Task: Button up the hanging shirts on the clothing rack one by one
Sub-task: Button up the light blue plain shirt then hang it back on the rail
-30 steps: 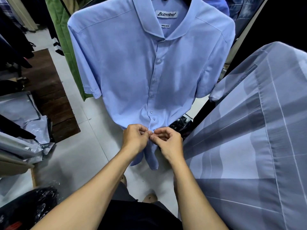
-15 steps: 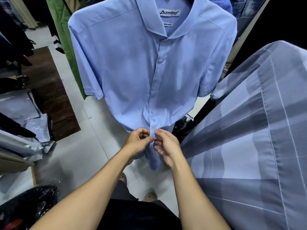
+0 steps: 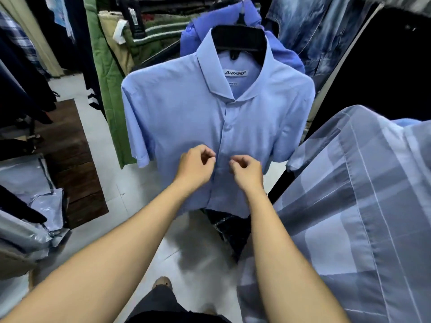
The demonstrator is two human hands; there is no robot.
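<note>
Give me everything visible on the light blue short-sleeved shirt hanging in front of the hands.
The light blue short-sleeved shirt hangs facing the camera on a black hanger, its smooth woven fabric plain. The spread collar stands open, showing a white neck label printed in dark letters. The front placket looks closed, with one button visible at the chest. The left hand and right hand, fingers curled, sit at mid-placket; contact is unclear. A darker blue shirt hangs behind it.

Even indoor light, motion blur, edges warped.
</note>
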